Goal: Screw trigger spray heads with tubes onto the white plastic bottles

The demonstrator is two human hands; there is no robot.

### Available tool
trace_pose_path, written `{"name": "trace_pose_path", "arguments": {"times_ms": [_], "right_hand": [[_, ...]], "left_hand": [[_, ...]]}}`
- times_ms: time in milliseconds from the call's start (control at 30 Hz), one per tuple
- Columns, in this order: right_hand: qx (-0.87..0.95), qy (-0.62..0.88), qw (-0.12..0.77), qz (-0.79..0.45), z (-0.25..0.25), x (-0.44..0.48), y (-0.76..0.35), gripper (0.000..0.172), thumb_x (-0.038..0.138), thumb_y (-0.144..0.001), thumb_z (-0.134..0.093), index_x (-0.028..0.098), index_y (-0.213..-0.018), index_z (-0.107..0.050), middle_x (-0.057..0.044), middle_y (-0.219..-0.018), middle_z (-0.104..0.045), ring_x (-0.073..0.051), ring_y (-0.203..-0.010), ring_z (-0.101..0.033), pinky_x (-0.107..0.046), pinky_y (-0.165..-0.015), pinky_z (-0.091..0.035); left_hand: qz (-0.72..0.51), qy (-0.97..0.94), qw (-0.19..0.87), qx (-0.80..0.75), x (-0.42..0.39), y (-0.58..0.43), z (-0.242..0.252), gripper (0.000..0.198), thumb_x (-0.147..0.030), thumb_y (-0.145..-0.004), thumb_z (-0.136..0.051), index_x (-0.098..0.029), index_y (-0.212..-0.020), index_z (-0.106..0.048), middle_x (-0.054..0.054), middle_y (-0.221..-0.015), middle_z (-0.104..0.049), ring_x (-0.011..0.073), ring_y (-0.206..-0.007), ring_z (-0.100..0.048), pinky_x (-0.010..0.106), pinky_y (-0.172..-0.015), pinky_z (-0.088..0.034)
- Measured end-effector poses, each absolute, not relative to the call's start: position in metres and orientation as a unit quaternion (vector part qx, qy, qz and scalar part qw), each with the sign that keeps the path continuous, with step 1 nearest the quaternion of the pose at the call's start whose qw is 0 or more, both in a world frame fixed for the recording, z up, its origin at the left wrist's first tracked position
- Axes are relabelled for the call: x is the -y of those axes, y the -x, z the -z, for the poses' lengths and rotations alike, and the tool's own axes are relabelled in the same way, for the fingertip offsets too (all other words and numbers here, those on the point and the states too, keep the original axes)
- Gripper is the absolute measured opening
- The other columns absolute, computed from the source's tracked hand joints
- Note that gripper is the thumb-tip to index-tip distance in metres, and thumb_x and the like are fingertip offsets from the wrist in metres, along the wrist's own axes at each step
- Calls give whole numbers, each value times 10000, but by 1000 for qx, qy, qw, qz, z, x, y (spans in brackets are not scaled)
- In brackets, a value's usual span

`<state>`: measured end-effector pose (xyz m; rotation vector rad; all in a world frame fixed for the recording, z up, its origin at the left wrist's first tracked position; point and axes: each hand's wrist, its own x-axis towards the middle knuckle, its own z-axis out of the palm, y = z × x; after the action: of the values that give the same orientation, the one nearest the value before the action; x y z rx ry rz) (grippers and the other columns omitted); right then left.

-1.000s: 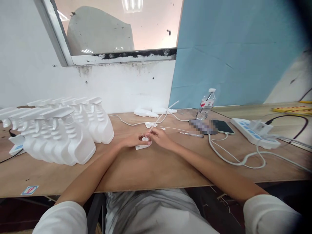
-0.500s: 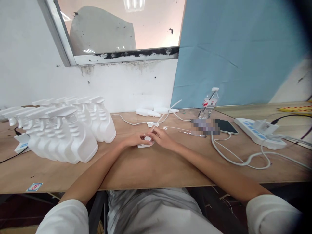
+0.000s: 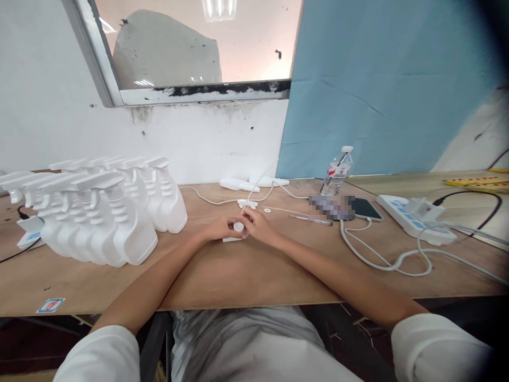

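Note:
My left hand (image 3: 220, 228) and my right hand (image 3: 257, 225) meet at the middle of the wooden table (image 3: 246, 276). Both pinch a small white spray nozzle head (image 3: 237, 228). A thin white dip tube (image 3: 254, 191) rises from it, slanting up and to the right, with my right fingers closed at its base. My left fingers curl round the nozzle head from the left. A ring shows on my left hand.
Several white spray bottles (image 3: 99, 212) stand in rows at the left. Loose white parts (image 3: 242, 184) lie near the wall. To the right are a water bottle (image 3: 336, 172), a phone (image 3: 366, 208), a power strip (image 3: 413, 217) and white cables (image 3: 382, 254).
The dip tube has tilted more upright. My hands have stayed together at the same spot, and the view has shifted slightly.

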<state>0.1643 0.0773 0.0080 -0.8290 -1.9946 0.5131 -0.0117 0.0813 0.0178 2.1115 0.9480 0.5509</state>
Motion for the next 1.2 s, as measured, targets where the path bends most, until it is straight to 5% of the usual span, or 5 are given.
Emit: {"name": "trace_pose_path", "arguments": {"times_ms": [367, 900, 1200], "right_hand": [[802, 348, 430, -223, -2, -84, -163, 206, 327, -880, -487, 210, -711, -471, 22, -597, -499, -135, -556, -468, -257, -511, -358], [829, 322, 404, -213, -9, -76, -162, 265, 344, -860, -541, 199, -641, -504, 19, -599, -500, -136, -594, -440, -261, -593, -333], [779, 402, 428, -219, -7, -128, -190, 488, 502, -960, -284, 163, -976, -634, -25, -757, -612, -139, -653, -568, -247, -567, -448]], "left_hand": [[-226, -814, 375, -383, -79, 11, -17, 324, -453, -669, -750, -156, -741, -643, -35, -597, -432, 106, -563, -358, 241, -530, -254], [-238, -812, 370, -382, -84, 10, -10, 231, -365, -679, -705, -149, -733, -645, -29, -623, -465, 116, -596, -400, 237, -550, -275], [-227, -790, 410, -396, -80, 10, -13, 408, -532, -732, -684, -164, -906, -700, 14, -786, -619, 150, -686, -510, 232, -590, -322]]}}
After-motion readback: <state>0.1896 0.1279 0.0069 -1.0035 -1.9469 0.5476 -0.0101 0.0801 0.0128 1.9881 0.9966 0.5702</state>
